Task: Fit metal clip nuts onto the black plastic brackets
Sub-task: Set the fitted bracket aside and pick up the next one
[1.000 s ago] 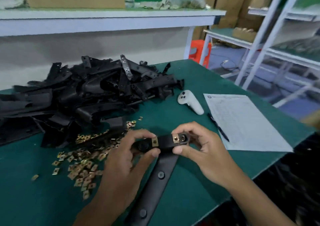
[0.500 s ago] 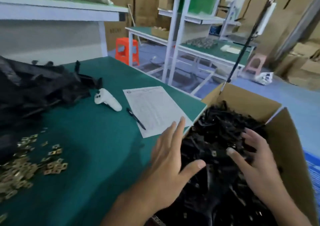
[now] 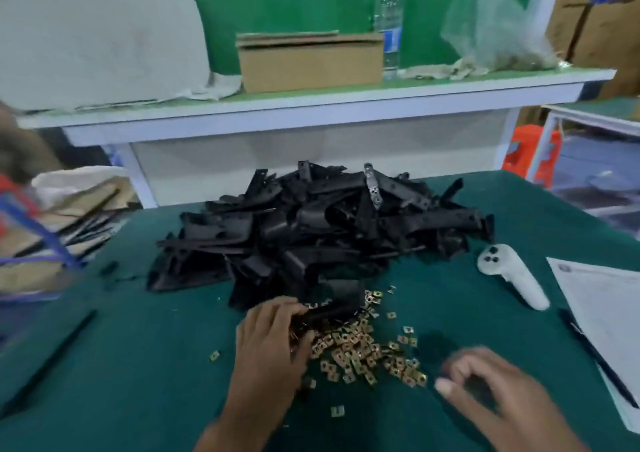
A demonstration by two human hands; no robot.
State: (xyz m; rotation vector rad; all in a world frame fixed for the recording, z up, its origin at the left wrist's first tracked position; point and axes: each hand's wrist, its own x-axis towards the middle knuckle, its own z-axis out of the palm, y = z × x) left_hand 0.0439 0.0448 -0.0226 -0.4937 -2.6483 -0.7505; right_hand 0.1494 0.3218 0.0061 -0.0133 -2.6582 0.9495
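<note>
The left hand (image 3: 273, 341) curls its fingers onto a black bracket (image 3: 332, 308) at the pile's (image 3: 311, 230) six o'clock edge — light, stiff plastic, best held near its end. The clips (image 3: 360, 347) lie loose at the bracket's five o'clock — thin, springy metal, pinched by their edges. The right hand (image 3: 485, 389) hovers blurred, fingers loosely bent around nothing.

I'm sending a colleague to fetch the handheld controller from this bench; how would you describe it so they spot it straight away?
On the green-topped workbench, look right of the big heap of black plastic brackets. The white plastic handheld controller lies there alone, between the heap and the printed white paper sheet. It is the only white, rounded thing on the mat, with dark buttons on its head.
</note>
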